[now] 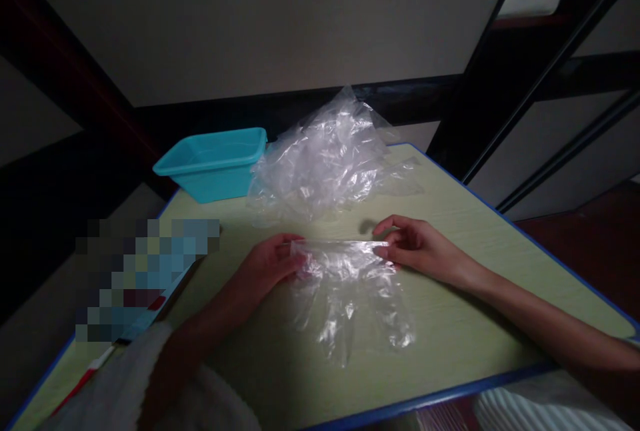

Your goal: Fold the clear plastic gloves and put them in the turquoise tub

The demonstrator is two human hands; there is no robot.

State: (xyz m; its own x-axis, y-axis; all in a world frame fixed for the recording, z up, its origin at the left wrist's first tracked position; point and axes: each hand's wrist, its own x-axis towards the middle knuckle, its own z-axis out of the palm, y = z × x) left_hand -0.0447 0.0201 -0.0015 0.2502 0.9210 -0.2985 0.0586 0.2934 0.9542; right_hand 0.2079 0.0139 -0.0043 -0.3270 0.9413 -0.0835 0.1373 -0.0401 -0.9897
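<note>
so the fingers of the left hand are closed in a pinch on the top left corner of a thin clear plastic piece, and the right hand has thumb and fingertips on its top right corner, the fingers loosely curled with a bit of gap between them. can't really tell how firmly the right one is gripping. the clear plastic piece is stretched pretty straight along its top edge, between the two hands, with loose wrinkly strips hanging down toward the near side, over the pale yellow-green table with blue edging. just past the hands there's a big crumpled heap of clear plastic at the far side of the table, and a turquoise tub sits just to the left of it. over on the left side of the table there's also some flat item, mostly pixelated, so no clue what's on it.
</note>
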